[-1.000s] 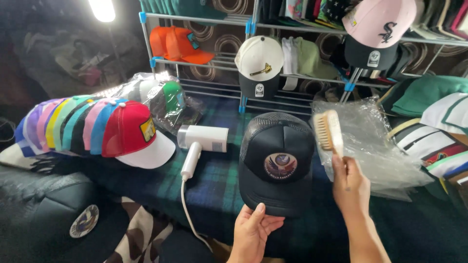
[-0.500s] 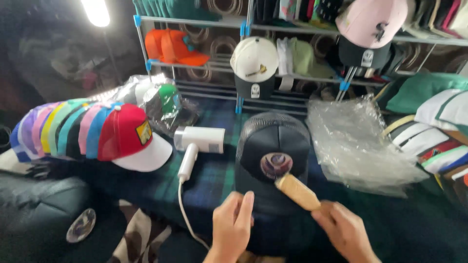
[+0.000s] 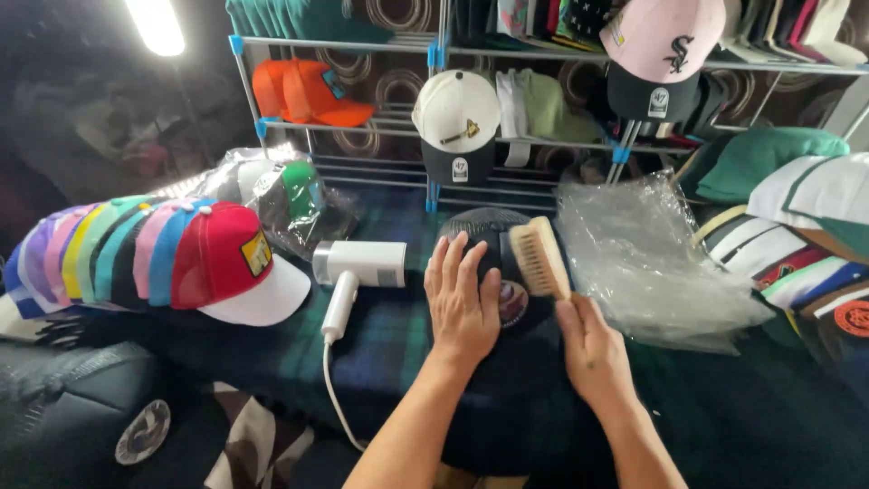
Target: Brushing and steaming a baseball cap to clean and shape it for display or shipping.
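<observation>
A black mesh-backed cap (image 3: 493,234) with a round front patch lies on the dark plaid cloth. My left hand (image 3: 460,303) rests flat on its left front, fingers spread, holding it down. My right hand (image 3: 588,349) grips the handle of a wooden brush (image 3: 538,258), whose pale bristles face the cap's right side at the crown.
A white handheld steamer (image 3: 358,268) with its cord lies left of the cap. Farther left runs a row of several coloured caps (image 3: 154,254), ending in a red-and-white one. Crumpled clear plastic bags (image 3: 638,258) lie right. A metal rack (image 3: 434,109) of caps stands behind.
My left hand went from the cap's brim up onto its front panel. The brush swung down across the brim, then rose to the cap's right side.
</observation>
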